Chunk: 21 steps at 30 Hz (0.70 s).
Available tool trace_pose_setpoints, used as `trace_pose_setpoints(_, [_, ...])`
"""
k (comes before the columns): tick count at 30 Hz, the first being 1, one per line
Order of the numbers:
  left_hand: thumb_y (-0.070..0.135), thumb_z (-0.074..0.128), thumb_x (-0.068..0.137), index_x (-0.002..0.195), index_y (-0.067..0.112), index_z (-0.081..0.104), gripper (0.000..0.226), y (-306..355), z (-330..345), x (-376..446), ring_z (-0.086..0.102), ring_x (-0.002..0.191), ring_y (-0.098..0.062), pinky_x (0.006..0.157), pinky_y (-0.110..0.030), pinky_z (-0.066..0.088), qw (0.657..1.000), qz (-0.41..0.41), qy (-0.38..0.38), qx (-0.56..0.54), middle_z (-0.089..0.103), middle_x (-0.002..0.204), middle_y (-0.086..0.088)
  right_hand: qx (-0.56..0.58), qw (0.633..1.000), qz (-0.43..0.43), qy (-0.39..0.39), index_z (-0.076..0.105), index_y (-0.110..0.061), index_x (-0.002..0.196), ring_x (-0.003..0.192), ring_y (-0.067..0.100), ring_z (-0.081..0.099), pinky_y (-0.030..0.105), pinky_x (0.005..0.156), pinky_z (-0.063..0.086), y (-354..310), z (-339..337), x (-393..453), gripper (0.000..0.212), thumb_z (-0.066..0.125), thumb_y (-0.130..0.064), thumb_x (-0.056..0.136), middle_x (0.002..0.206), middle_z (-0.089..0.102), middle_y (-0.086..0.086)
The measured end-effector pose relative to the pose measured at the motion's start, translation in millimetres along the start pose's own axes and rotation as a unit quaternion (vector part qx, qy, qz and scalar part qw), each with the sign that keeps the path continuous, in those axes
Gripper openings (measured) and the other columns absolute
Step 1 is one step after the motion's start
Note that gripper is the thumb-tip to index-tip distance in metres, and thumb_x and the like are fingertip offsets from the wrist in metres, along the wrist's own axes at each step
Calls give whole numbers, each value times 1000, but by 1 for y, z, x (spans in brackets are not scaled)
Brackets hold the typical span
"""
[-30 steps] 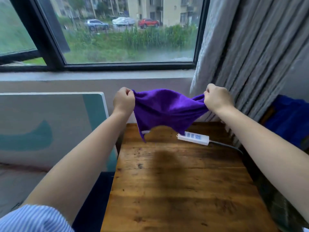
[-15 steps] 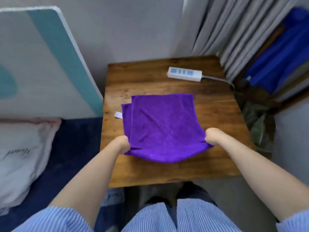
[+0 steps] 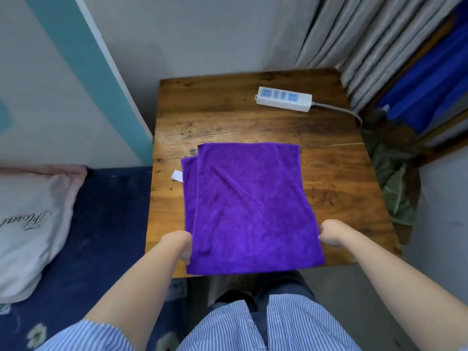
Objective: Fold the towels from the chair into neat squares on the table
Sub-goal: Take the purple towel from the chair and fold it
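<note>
Wooden boards, dark-stained and scuffed, make up the small table (image 3: 228,117) pushed into a corner between a grey wall and pleated curtains (image 3: 354,34). On it, filling the near half from the centre down to 6 o'clock, lies the purple towel (image 3: 248,203), doubled over with the lower layer peeping out along the 9 o'clock side and its near edge hanging just past the table's rim. The left hand (image 3: 181,245) pinches the towel's near left corner, fingers tucked beneath the cloth; the right hand (image 3: 329,234) grips the near right edge in the same way. The cloth looks like plush microfibre: light, limp and a little clingy, so it should drape rather than hold a crease, and it is best taken by the corners and smoothed flat after each fold. A small white tag (image 3: 177,176) sticks out at 9 o'clock; any print on it is too small to read. At 1 o'clock sits a white power strip (image 3: 283,98) with blue sockets, no brand legible. More blue cloth (image 3: 425,79) hangs over a chair at 2 o'clock. A pillow (image 3: 27,219) at 9 o'clock bears cursive script, cut off and unreadable.
</note>
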<state>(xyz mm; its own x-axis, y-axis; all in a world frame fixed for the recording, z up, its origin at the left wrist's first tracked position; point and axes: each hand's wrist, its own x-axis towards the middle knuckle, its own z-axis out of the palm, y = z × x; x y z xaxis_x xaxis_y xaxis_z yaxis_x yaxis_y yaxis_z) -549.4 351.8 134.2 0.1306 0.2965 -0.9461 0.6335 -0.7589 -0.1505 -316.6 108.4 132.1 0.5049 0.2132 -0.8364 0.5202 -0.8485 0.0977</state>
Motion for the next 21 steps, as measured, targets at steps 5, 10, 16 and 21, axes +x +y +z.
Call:
trace_pose_setpoints(5, [19, 44, 94, 118, 8, 55, 28, 8, -47, 5, 57, 108, -26, 85, -30, 47, 982, -6, 178, -58, 58, 118, -7, 56, 993, -11, 107, 61, -3, 107, 113, 29, 57, 30, 89, 46, -16, -42, 8, 30, 43, -17, 88, 122, 60, 18])
trace_pose_setpoints(10, [22, 39, 95, 113, 7, 56, 29, 39, -104, 12, 56, 110, -28, 83, -33, 47, 953, 32, 271, -132, 58, 121, -10, 94, 977, -45, 186, 59, -6, 103, 107, 32, 57, 31, 80, 45, -44, -85, 31, 23, 41, -16, 92, 116, 62, 16])
trace_pose_setpoints(16, [16, 35, 96, 118, 5, 50, 29, 63, -164, 36, 49, 116, -30, 82, -38, 44, 916, 46, 359, -175, 53, 123, -13, 101, 959, -66, 257, 45, -8, 130, 122, 31, 47, 40, 98, 43, -63, -134, 78, 37, 42, -17, 95, 132, 50, 15])
trace_pose_setpoints(21, [5, 36, 92, 122, 6, 46, 32, 65, -200, 79, 40, 124, -28, 92, -41, 41, 902, 7, 396, -170, 46, 130, -11, 85, 960, -73, 258, 36, -8, 137, 128, 31, 36, 40, 105, 35, -73, -156, 119, 46, 44, -16, 93, 139, 40, 15])
